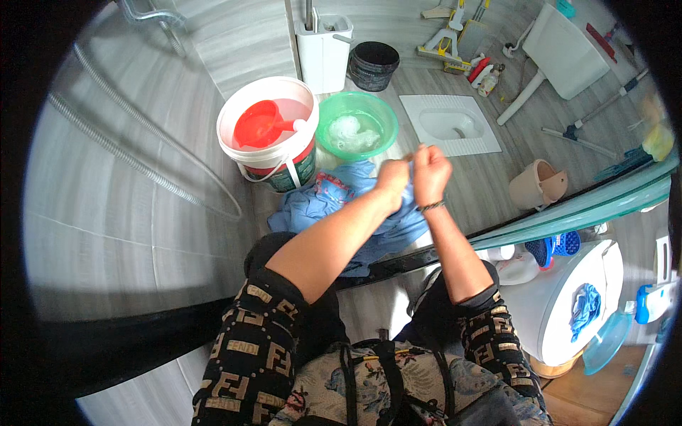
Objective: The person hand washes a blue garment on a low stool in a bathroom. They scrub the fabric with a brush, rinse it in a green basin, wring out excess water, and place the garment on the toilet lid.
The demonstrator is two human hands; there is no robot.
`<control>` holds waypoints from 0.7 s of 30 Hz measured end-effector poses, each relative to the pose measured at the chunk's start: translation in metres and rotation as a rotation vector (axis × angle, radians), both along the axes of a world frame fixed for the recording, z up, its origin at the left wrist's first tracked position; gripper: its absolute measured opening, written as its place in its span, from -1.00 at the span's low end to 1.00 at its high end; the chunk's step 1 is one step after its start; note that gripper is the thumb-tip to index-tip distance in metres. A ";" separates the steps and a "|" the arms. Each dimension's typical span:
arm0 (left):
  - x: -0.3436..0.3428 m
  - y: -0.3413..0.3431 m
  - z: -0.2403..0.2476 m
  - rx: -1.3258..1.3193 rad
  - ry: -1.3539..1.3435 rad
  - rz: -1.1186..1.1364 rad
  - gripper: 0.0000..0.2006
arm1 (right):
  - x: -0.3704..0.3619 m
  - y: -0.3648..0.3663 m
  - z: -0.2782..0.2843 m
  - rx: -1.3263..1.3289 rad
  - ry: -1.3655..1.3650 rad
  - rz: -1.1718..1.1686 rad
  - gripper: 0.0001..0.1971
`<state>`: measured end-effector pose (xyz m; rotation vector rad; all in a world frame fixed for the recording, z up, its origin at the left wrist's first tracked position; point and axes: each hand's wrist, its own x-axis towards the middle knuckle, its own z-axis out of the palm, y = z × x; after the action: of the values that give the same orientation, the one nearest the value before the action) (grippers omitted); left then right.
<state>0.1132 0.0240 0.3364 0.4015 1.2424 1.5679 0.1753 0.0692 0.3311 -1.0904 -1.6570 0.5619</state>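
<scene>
My left hand [394,184] and my right hand [431,176] are side by side, both closed into fists. They grip a bunched blue garment [305,209] with a reddish patterned patch, which lies spread on the floor below them. Part of the cloth rises between my wrists. Just beyond it stands a green basin [387,144] with water and white suds in it. To its left is a big white bucket [229,139] with a red and green lower side, and a red dipper [257,122] rests inside it.
A squat toilet [426,106] is set in the floor beyond my hands. Behind the basin stand a black bucket [373,67] and a white mop bucket [323,60]. A beige pail [533,186] sits at right, near a glass panel edge [568,204]. A shower hose [142,117] hangs left.
</scene>
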 end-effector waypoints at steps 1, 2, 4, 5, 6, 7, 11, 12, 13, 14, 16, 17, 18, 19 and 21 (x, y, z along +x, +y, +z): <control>-0.034 0.002 -0.041 0.011 -0.146 -0.044 -0.77 | -0.026 -0.040 0.003 0.118 -0.019 0.118 -0.69; -0.046 0.002 -0.051 0.162 -0.227 -0.145 -0.76 | -0.031 -0.060 0.011 0.256 -0.062 0.196 -0.69; -0.046 0.000 -0.054 0.277 -0.372 -0.194 -0.72 | -0.026 -0.045 0.006 0.152 -0.015 0.171 -0.69; -0.028 0.006 -0.047 0.076 -0.183 -0.038 -0.71 | -0.021 -0.032 0.003 0.094 0.008 0.153 -0.69; -0.003 0.011 -0.023 -0.118 0.004 0.097 -0.69 | -0.005 -0.002 0.001 -0.033 0.106 0.103 -0.69; 0.019 0.000 0.008 -0.141 0.100 0.047 -0.66 | 0.012 0.023 -0.001 -0.099 0.108 0.048 -0.68; -0.014 0.004 -0.011 -0.069 -0.051 -0.022 -0.60 | -0.009 -0.006 0.005 -0.107 0.192 0.052 -0.68; -0.031 0.006 -0.027 -0.094 0.123 0.079 -0.61 | -0.021 -0.031 0.007 0.062 0.114 0.140 -0.70; -0.044 0.000 -0.030 0.026 -0.022 -0.091 -0.61 | -0.027 -0.060 0.017 0.164 0.072 0.188 -0.71; -0.055 -0.008 -0.027 0.152 -0.160 -0.254 -0.61 | -0.030 -0.078 0.027 0.272 0.037 0.242 -0.71; -0.021 -0.002 -0.014 0.177 -0.597 0.017 -0.62 | -0.018 -0.043 0.021 0.197 0.014 0.174 -0.68; -0.010 0.001 -0.009 0.067 -0.358 0.031 -0.61 | -0.010 -0.018 0.017 0.067 0.072 0.130 -0.66; -0.001 0.003 -0.004 -0.035 -0.121 0.039 -0.61 | 0.000 0.006 0.010 -0.056 0.130 0.081 -0.64; 0.004 -0.009 0.022 -0.079 0.063 -0.165 -0.64 | 0.011 0.018 0.004 -0.092 0.178 0.096 -0.63; -0.002 -0.004 0.028 -0.115 0.089 -0.050 -0.55 | 0.017 0.035 0.001 -0.154 0.284 0.156 -0.62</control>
<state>0.1113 0.0202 0.3645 0.4288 1.3735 1.4418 0.1921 0.1039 0.3322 -0.9455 -1.4745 0.9153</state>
